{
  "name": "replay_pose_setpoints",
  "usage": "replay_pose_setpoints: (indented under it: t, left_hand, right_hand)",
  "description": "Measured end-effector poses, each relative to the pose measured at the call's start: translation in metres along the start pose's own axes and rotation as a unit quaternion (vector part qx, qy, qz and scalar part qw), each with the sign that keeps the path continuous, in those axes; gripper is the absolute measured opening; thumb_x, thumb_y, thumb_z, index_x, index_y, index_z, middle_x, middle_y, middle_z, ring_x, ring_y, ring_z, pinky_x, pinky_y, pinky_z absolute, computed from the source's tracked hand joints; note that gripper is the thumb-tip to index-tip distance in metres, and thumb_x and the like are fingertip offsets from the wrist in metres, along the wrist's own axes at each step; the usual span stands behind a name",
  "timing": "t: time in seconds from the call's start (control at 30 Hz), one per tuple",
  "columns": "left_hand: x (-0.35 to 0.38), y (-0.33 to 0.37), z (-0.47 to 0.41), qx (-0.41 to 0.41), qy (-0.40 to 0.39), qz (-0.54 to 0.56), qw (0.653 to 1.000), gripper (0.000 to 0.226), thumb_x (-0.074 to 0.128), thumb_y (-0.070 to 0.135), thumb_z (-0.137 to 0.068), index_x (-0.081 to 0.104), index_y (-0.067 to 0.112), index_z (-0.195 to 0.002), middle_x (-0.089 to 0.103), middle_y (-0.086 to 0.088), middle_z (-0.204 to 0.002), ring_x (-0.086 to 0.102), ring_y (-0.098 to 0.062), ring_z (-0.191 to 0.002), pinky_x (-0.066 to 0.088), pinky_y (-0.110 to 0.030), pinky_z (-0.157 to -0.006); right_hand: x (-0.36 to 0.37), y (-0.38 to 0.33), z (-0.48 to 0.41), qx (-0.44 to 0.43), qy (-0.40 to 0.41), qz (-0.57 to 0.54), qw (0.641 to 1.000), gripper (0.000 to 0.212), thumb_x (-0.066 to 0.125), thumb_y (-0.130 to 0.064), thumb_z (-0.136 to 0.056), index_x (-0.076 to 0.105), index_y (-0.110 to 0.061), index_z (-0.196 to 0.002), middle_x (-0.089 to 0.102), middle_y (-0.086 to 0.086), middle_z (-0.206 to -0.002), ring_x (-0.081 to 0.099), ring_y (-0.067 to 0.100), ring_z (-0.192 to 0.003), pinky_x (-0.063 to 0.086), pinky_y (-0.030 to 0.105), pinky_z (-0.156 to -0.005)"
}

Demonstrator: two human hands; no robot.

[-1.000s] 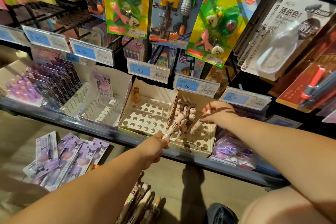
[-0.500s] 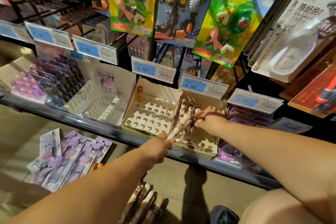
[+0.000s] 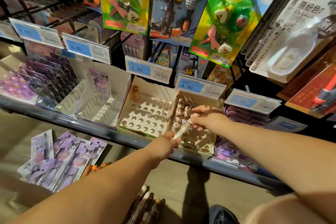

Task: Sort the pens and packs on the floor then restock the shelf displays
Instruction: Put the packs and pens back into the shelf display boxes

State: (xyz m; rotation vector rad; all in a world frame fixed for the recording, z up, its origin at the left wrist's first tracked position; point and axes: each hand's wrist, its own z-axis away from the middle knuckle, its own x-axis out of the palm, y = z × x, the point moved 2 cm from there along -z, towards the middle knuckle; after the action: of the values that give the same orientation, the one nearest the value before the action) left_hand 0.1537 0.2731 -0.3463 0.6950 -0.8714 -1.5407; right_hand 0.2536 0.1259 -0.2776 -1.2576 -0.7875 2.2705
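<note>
Pen (image 3: 182, 130) held over the holed box (image 3: 198, 144)
Left hand (image 3: 163, 146) grips its lower end; right hand (image 3: 207, 119) pinches its top.

Warm, fairly even shop light falls from above: bright on the hanging eraser cards (image 3: 125, 0), dimmer in the recess behind the pegs at upper left. The clear blister pack (image 3: 298, 45) at right carries a broad white glare, and the plastic price-tag strips (image 3: 87, 49) shine along their edges. The right hand (image 3: 209, 118) throws soft finger shadows across the perforated pen box (image 3: 200, 140); a dark shadow lies on the floor (image 3: 169, 187) under the shelf rail (image 3: 54, 115). Focus is soft throughout, smeared at the left edge, where the outermost tag is unreadable. Wide-angle bending bows the rail and splays the corners — the forearms (image 3: 101, 192) at the bottom loom large and blurred.
</note>
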Motion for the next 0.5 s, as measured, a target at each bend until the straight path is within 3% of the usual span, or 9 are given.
replay_pose_setpoints:
  t: [0.13,0.27,0.37,0.5]
  left_hand:
    - [0.0,0.006,-0.007,0.065,0.065,-0.108,0.99,0.026,0.054,0.029,-0.099,0.059,0.021,-0.123,0.062,-0.001,-0.102,0.055,-0.014,-0.088,0.045,-0.026,-0.075]
    - [-0.008,0.011,-0.009,0.121,0.152,-0.232,0.953,0.022,0.068,0.021,-0.09,0.065,0.024,-0.112,0.058,0.006,-0.095,0.057,-0.013,-0.087,0.046,-0.027,-0.075]
    - [-0.017,0.015,-0.013,0.154,0.215,-0.286,0.921,0.026,0.075,0.017,-0.082,0.065,0.031,-0.102,0.054,0.008,-0.101,0.053,-0.014,-0.096,0.042,-0.026,-0.081]
    - [-0.017,0.022,-0.021,0.2,0.234,-0.32,0.896,0.034,0.072,0.016,-0.085,0.066,0.026,-0.116,0.058,0.003,-0.116,0.048,-0.019,-0.114,0.042,-0.031,-0.096]
  right_hand:
    - [-0.008,0.005,0.001,0.002,0.079,-0.086,0.993,0.026,0.075,-0.006,-0.081,0.056,-0.017,-0.094,0.064,0.005,-0.086,0.064,0.013,-0.071,0.057,0.031,-0.068]
    - [-0.018,0.005,0.003,0.022,0.109,-0.116,0.987,0.033,0.073,0.0,-0.081,0.045,-0.016,-0.08,0.053,0.002,-0.076,0.054,0.015,-0.066,0.05,0.019,-0.048]
    - [-0.025,0.009,0.007,0.015,0.129,-0.075,0.989,0.028,0.075,-0.004,-0.08,0.049,-0.015,-0.081,0.052,0.001,-0.071,0.052,0.013,-0.064,0.046,0.012,-0.051]
    - [-0.03,0.017,0.01,-0.024,0.152,-0.023,0.988,0.026,0.076,-0.008,-0.08,0.053,-0.012,-0.092,0.048,-0.007,-0.071,0.044,0.002,-0.062,0.035,0.001,-0.049]
